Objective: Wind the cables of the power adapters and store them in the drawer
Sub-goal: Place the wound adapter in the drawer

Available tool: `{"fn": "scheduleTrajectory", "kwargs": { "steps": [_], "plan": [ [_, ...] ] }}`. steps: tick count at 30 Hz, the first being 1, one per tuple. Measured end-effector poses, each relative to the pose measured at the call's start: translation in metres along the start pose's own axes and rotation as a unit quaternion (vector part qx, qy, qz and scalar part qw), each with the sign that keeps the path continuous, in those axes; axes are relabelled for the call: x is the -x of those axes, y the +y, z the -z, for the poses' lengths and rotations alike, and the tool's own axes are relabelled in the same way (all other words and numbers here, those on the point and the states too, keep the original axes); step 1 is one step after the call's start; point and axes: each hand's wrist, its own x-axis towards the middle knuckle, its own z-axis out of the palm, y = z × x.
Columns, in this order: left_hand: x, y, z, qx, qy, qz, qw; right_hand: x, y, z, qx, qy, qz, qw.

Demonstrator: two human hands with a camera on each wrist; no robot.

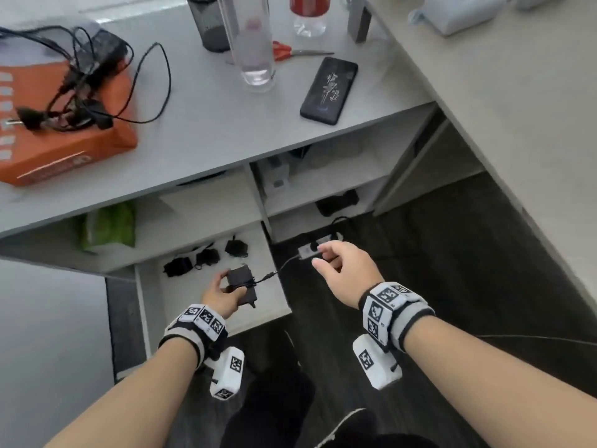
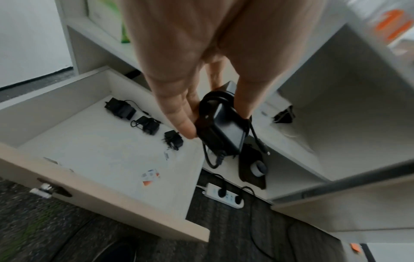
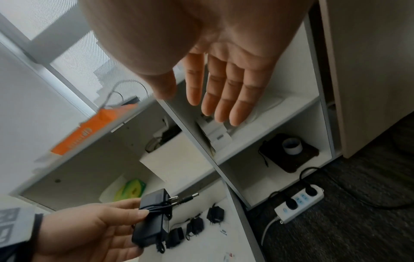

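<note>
My left hand [image 1: 223, 294] grips a black power adapter [image 1: 241, 283] with its cable wound round the body, held over the open white drawer [image 1: 277, 305]. The same adapter [image 2: 226, 128] shows between thumb and fingers in the left wrist view, its barrel plug hanging free. Three small wound adapters [image 1: 206, 256] lie at the back of the drawer. My right hand [image 1: 339, 263] hovers to the right of the drawer with straight, relaxed fingers [image 3: 224, 99] and holds nothing. More tangled black adapters and cables [image 1: 84, 79] lie on an orange box on the desk.
An orange box [image 1: 71, 153], a clear tall bottle [image 1: 248, 43], a black phone [image 1: 329, 90] and red scissors [image 1: 284, 50] sit on the desk. A white power strip [image 1: 318, 248] lies on the dark carpet beside the shelf unit. A green bag [image 1: 108, 224] is in a cubby.
</note>
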Motion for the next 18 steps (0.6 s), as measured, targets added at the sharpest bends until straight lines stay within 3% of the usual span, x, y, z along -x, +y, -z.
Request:
{"fn": "scheduleTrajectory", "kwargs": {
  "steps": [7, 13, 18],
  "plan": [
    [-0.18, -0.072, -0.047, -0.047, 0.03, 0.0, 0.998, -0.085, 0.115, -0.103, 0.021, -0.016, -0.015, 1.0],
    [-0.317, -0.13, -0.094, -0.098, -0.029, 0.031, 0.994, -0.148, 0.184, -0.159, 0.042, -0.014, -0.021, 0.999],
    [-0.349, -0.127, -0.115, -0.096, 0.002, 0.011, 0.995, -0.178, 0.209, -0.182, 0.044, -0.018, -0.018, 0.999]
  ]
}}
